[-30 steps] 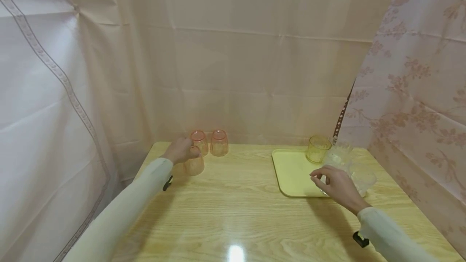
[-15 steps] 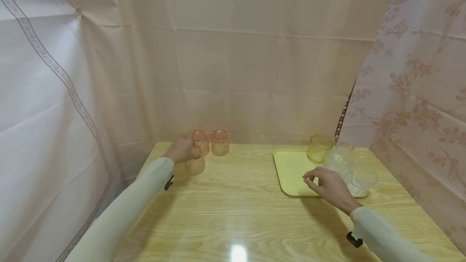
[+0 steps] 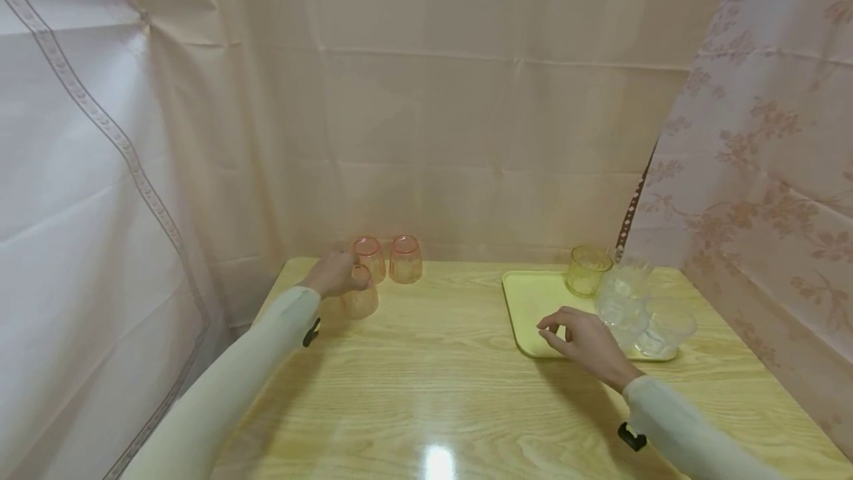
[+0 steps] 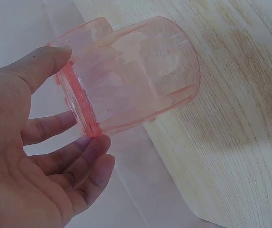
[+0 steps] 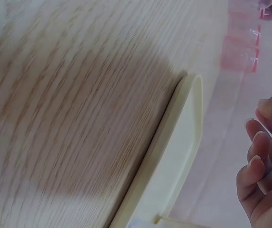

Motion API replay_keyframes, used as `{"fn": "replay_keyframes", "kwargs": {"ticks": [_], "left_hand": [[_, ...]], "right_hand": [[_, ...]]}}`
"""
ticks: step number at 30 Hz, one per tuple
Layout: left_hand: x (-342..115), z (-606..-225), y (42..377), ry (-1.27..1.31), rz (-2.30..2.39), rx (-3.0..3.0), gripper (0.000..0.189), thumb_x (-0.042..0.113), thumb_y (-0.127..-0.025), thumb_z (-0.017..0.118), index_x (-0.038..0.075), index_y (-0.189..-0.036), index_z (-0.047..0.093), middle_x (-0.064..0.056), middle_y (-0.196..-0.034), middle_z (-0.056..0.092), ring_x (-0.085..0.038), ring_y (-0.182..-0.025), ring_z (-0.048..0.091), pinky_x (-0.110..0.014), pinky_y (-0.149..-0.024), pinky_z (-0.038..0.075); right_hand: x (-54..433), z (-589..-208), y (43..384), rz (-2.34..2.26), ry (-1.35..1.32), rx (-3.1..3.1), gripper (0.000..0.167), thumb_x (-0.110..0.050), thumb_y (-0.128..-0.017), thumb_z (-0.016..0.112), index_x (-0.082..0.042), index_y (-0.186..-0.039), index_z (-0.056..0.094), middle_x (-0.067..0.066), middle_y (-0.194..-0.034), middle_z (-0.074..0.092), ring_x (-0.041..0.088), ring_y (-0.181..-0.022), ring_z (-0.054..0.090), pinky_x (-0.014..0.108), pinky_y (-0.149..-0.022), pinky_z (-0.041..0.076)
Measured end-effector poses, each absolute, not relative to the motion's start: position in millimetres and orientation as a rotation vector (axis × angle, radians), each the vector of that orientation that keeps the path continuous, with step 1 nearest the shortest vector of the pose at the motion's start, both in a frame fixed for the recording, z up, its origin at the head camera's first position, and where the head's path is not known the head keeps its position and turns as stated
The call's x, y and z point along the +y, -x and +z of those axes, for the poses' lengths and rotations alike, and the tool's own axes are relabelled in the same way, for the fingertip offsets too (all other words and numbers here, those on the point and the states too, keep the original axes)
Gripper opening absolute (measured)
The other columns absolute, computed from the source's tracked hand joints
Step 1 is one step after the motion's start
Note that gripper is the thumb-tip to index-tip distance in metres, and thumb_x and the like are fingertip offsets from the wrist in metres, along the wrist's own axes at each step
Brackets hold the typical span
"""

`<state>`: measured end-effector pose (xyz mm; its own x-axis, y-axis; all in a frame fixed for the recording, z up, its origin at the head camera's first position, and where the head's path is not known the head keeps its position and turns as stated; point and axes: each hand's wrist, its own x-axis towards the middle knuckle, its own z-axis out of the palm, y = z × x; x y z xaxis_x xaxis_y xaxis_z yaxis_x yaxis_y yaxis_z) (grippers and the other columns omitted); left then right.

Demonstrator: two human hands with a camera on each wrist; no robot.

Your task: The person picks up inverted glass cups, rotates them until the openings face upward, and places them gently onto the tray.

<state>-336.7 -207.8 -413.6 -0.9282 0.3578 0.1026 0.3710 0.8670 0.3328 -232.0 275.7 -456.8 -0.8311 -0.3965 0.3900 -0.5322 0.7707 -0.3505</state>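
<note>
At the far left of the table my left hand (image 3: 335, 275) pinches the base end of an upside-down clear pink cup (image 3: 360, 304). In the left wrist view, thumb and fingers lie about the rim of this cup's base (image 4: 86, 102), and the cup's mouth is toward the wood. Two more upturned pink cups, one behind it (image 3: 370, 259) and one to the right (image 3: 406, 261), stand by the back edge. My right hand (image 3: 589, 343), fingers loosely bent and nothing between them, hovers over the front of a yellow tray (image 3: 529, 306).
On the tray's right side stand a yellow cup (image 3: 589, 272) and several clear cups (image 3: 666, 332), partly overlapping in view. A beige curtain (image 3: 466, 132) hangs behind the table; a flowered cloth (image 3: 766, 206) borders the right.
My right hand has moved left over the tray, away from the clear cups, with nothing in it. The left hand stays at the front pink cup. The view shifts slightly.
</note>
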Motion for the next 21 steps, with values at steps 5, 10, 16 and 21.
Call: {"fn": "replay_keyframes", "kwargs": {"ticks": [5,10,16,21], "left_hand": [[-208,-410,333,0.580,-0.542,-2.997,0.034,0.026,-0.086,0.080,-0.004,-0.098,0.070,-0.019,-0.103,0.071,-0.031,-0.089,0.066,-0.050,-0.083,0.054],[-209,-412,332,0.549,-0.536,-3.017,0.032,0.025,-0.084,0.077,-0.002,-0.097,0.068,-0.011,-0.093,0.067,-0.026,-0.080,0.060,-0.045,-0.074,0.053],[-209,-415,331,0.528,-0.542,-3.018,0.038,0.026,-0.083,0.074,-0.001,-0.107,0.065,-0.008,-0.089,0.063,-0.025,-0.077,0.056,-0.044,-0.069,0.050],[-208,-418,327,0.592,-0.548,-2.987,0.039,0.027,-0.084,0.076,0.001,-0.112,0.067,-0.010,-0.102,0.070,-0.030,-0.092,0.065,-0.048,-0.082,0.053]], "right_hand": [[268,-457,234,0.664,-0.737,-2.671,0.009,-0.017,-0.092,0.079,-0.015,-0.100,0.079,-0.016,-0.084,0.062,-0.003,-0.057,0.044,0.023,-0.052,0.042],[262,-459,236,0.680,-0.737,-2.665,0.008,-0.016,-0.091,0.080,-0.018,-0.099,0.078,-0.017,-0.084,0.062,-0.002,-0.057,0.045,0.023,-0.052,0.042],[259,-462,236,0.713,-0.737,-2.676,0.008,-0.017,-0.092,0.078,-0.016,-0.101,0.079,-0.017,-0.084,0.062,-0.001,-0.057,0.045,0.023,-0.051,0.042],[257,-464,236,0.734,-0.728,-2.691,0.009,-0.017,-0.093,0.078,-0.015,-0.102,0.079,-0.017,-0.085,0.063,0.000,-0.058,0.046,0.024,-0.052,0.042]]}}
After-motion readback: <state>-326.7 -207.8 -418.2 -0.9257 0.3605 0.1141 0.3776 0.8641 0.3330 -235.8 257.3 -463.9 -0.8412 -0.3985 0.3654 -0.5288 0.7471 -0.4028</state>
